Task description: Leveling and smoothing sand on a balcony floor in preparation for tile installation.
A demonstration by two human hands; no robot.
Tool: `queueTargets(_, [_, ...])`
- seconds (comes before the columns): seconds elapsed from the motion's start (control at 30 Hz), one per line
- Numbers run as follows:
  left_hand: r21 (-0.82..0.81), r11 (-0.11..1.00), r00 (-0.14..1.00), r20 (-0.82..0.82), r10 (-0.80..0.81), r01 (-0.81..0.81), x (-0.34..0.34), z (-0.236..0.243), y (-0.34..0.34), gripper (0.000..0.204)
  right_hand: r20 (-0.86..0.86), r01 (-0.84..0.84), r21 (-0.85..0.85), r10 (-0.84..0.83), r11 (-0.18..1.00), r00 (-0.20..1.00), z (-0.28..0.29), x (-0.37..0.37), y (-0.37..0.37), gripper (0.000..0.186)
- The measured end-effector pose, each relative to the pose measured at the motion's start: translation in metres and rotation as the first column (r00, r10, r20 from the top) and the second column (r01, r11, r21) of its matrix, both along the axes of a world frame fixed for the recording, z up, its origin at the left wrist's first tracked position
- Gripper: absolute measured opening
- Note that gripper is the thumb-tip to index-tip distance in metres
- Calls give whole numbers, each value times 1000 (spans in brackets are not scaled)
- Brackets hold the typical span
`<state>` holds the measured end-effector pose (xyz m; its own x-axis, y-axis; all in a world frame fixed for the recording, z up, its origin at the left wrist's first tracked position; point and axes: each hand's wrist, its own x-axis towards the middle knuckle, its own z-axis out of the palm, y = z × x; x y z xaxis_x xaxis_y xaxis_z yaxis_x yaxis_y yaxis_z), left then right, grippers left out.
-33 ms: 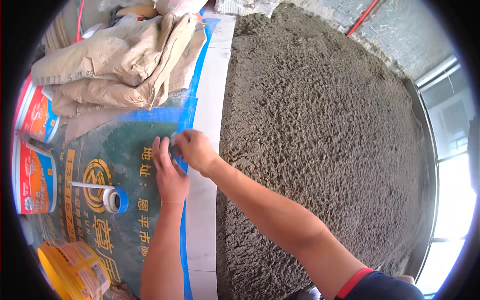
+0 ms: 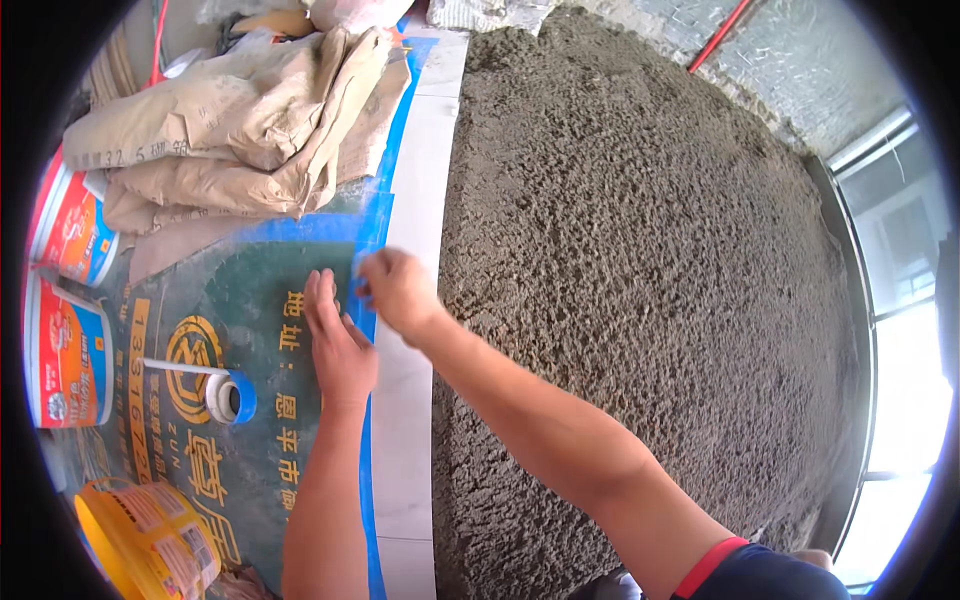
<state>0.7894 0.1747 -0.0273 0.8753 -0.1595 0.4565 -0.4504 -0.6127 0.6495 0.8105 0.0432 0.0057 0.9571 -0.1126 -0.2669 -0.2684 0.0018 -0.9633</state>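
Observation:
My left hand (image 2: pixel 338 342) lies flat on a green printed floor sheet (image 2: pixel 265 335), its fingers stretched out. Along the sheet's right edge runs blue tape (image 2: pixel 367 480), just beside those fingers. My right hand (image 2: pixel 402 292) is over the tape and the white tile strip (image 2: pixel 405 450), with its fingers curled in toward the tape. Motion smears its fingertips, and whatever they may pinch is hidden. A narrow gap shows between the two hands. To the left a roll of blue tape (image 2: pixel 240 397) rests on the sheet.
Rough grey mortar (image 2: pixel 640 270) spreads right of the tile. Crumpled brown paper sacks (image 2: pixel 230 130) lie at the far left. Below them stand two red-and-blue buckets (image 2: pixel 75 235) (image 2: pixel 68 355) and a yellow bucket (image 2: pixel 150 535). A window (image 2: pixel 905 390) is at the right.
My right hand has shifted slightly away from my left fingers, so more blue tape shows between them. My left hand has stayed nearly in place.

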Motion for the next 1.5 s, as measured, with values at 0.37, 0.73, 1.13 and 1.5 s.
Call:
queueTargets(0.37, [32,996,996,-46,79,-78,5,-15,10,49,-87,248,-185,-267,951,960,70,-70,-116,26])
queueTargets(0.73, [69,995,996,-52,73,-70,11,-13,5,47,-99,29,-869,-231,494,968,49,-2,-118,24])
queueTargets(1.13, [102,994,991,-119,60,-48,10,-10,5,47,-173,-136,-894,-49,428,984,53,8,-94,24])
queueTargets(1.5, [106,994,993,-105,51,-40,10,-9,5,45,-166,-118,-901,-79,417,983,38,14,-79,24])
